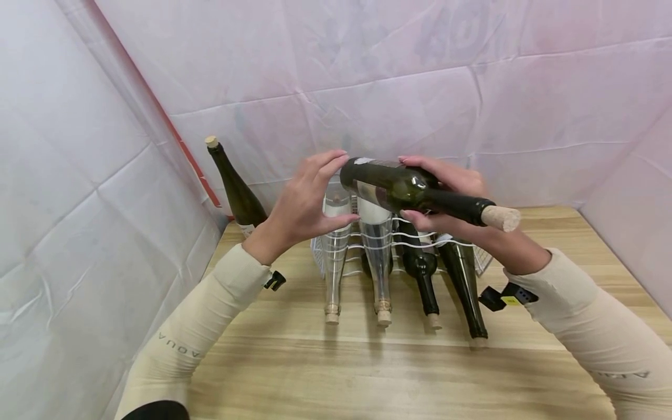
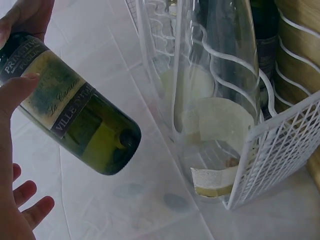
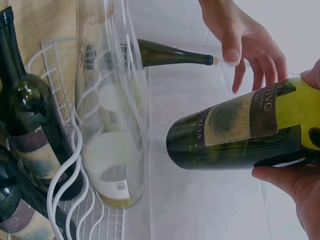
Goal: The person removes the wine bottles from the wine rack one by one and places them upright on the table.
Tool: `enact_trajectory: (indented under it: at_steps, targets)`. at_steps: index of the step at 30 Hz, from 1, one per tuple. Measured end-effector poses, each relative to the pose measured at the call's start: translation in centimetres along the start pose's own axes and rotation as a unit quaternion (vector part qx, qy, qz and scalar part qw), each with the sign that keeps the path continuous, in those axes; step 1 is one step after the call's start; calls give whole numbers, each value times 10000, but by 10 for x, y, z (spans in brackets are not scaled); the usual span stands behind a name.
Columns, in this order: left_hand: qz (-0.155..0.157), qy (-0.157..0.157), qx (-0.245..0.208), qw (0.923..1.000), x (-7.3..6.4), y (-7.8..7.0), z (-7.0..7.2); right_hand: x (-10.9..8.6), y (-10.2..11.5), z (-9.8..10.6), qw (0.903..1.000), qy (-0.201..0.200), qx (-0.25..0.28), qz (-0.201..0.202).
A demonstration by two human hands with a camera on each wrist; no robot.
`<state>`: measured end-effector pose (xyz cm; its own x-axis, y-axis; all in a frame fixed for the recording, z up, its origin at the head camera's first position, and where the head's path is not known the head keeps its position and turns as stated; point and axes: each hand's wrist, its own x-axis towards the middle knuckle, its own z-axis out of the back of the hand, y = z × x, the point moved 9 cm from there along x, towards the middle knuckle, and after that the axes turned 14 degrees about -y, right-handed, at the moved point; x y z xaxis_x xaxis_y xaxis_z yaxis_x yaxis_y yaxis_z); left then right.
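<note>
A dark green wine bottle [image 1: 385, 182] with a cork is held in the air above a white wire rack [image 2: 280, 145]. My right hand [image 1: 457, 181] grips it around the shoulder, its neck pointing to the near right. My left hand [image 1: 301, 201] is beside the bottle's base, fingers and thumb spread; whether a fingertip touches the glass I cannot tell. A pale label reading "La Camera" shows on the bottle in the left wrist view. Below, the rack carries clear bottles [image 1: 332, 274] on the left and dark bottles [image 1: 420, 265] on the right, necks toward me.
Another corked green bottle [image 1: 236, 186] stands upright at the table's back left. White sheeting [image 1: 388, 76] walls the back and both sides. The wooden table [image 1: 336, 373] extends in front of the rack.
</note>
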<state>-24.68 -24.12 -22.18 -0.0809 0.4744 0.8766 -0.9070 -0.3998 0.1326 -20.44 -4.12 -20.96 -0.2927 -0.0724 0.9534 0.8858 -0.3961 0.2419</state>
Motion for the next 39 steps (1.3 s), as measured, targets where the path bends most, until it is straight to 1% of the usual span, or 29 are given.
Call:
enact_trajectory:
  at_steps: [7, 10, 16, 20, 23, 27, 30, 34, 39]
  targets:
    - [-60, 73, -123, 9999, 2, -7, -6, -2, 2, -8, 9999, 100, 54, -118]
    - [-93, 106, -149, 9998, 3, -10, -9, -2, 4, -11, 9998, 169, -7, -146]
    - [-144, 90, -232, 9996, 4, -13, -11, -3, 7, -14, 9997, 200, -89, -70]
    - [-172, 30, -244, 9995, 3, -15, -11, -4, 9, -18, 9995, 305, -12, -56]
    - [-178, 60, -249, 9995, 2, -16, -13, -6, 11, -22, 9993, 381, -11, -66]
    - [-201, 156, -295, 9992, 2, -17, -17, -7, 12, -25, 9993, 368, -109, -21]
    - [-200, 188, -349, 9990, 1, -19, -19, -8, 12, -27, 9993, 369, -71, -43]
    - [-212, 174, -350, 9990, 0, -20, -21, -9, 12, -29, 9995, 286, 86, -85]
    - [-336, 67, -311, 9989, 0, -21, -21, -8, 12, -31, 9997, 128, 171, -87]
